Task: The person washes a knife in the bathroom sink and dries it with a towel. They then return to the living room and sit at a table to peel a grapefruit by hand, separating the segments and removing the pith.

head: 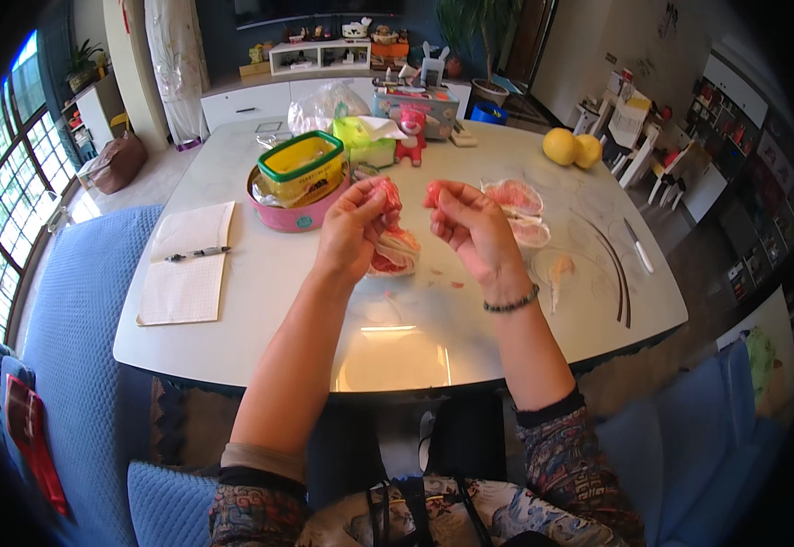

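Observation:
Pinched in my left hand is a piece of red grapefruit flesh. A smaller bit of red flesh sits between the thumb and fingers of my right hand. The two hands are apart, raised over the table. Below and beside my left hand lies a section of opened grapefruit with pale pith and red flesh, partly hidden by the hand. Behind my right hand are more opened grapefruit pieces, partly covered by it. Peeled membrane lies to the right of my right wrist.
A green-rimmed yellow tub rests in a round pink tin. Left lies an open notebook with a pen. A white-handled knife and dark strips lie right; two whole yellow grapefruits stand at the far right edge.

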{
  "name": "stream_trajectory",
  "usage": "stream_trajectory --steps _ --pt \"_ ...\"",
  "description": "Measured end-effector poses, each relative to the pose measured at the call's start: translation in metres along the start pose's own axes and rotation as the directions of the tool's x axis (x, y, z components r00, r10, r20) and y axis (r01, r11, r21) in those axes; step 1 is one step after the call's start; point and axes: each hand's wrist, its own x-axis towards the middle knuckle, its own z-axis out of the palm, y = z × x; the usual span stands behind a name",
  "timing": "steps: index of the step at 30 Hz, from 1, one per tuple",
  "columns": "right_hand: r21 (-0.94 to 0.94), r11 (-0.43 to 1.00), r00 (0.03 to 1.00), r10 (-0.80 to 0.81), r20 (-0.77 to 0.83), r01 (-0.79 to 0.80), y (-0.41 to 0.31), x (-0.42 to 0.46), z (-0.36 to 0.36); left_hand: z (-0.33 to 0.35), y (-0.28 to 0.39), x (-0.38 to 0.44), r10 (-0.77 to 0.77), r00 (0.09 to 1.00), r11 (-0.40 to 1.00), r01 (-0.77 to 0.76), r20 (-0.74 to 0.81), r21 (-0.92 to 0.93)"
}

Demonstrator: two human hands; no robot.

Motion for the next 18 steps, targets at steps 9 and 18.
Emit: stream_trajectory --steps 9,18 --pt "0.069 0.956 0.454 -0.199 0.869 0.286 -0.076 -0.119 0.12 0.006 0.001 -0.002 -0.018 1.0 0.997 0.017 0.018 0.072" --pt "0.282 0.818 0.361 -0.494 0.791 0.501 -0.094 -0.131 0.146 0.01 0.004 -0.008 -0.052 0.999 0.997 0.053 -0.016 0.056"
